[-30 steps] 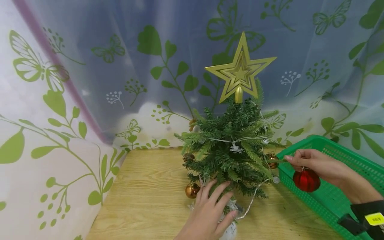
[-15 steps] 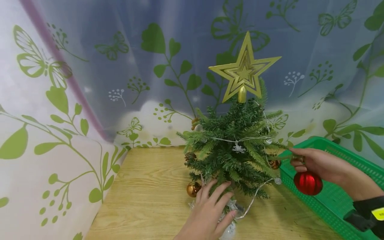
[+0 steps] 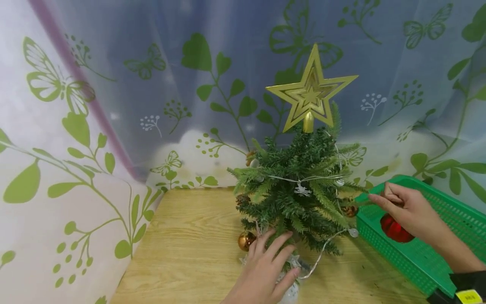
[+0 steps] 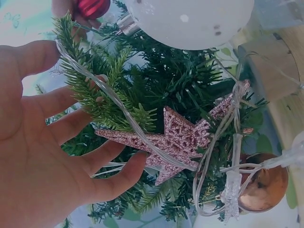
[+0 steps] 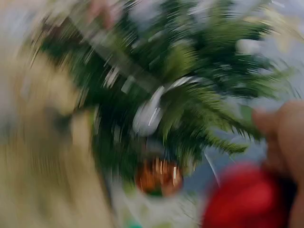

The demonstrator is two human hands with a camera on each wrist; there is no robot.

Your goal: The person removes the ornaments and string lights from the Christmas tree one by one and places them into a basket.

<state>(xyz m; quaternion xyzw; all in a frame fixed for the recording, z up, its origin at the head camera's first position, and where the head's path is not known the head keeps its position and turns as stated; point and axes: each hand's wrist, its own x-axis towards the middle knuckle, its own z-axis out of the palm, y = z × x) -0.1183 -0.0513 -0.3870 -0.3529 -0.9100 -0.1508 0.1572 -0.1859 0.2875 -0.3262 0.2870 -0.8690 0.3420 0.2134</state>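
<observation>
A small artificial Christmas tree (image 3: pixel 292 164) stands on the table with a gold star (image 3: pixel 312 97) on top. My right hand (image 3: pixel 411 209) is at its right side, fingers curled at the end of a branch. From that hand hangs a red ball ornament (image 3: pixel 395 229), partly covered by the fingers; its hanger is hidden. My left hand (image 3: pixel 262 266) has its fingers spread against the lower front branches. In the left wrist view, a pink glitter star (image 4: pixel 173 142) lies by those fingertips, with a white ball ornament (image 4: pixel 194 19) and a copper ball (image 4: pixel 263 183) nearby.
A green plastic basket (image 3: pixel 395 257) sits right of the tree, beneath the right forearm. A clear light string (image 3: pixel 322 255) loops around the branches and down to the table (image 3: pixel 182 245). Patterned curtains (image 3: pixel 212 105) enclose the back and left. The right wrist view is blurred.
My right hand has shifted slightly right and turned at the branch end, and the red ball ornament has swung more behind the fingers. My left hand has stayed in place.
</observation>
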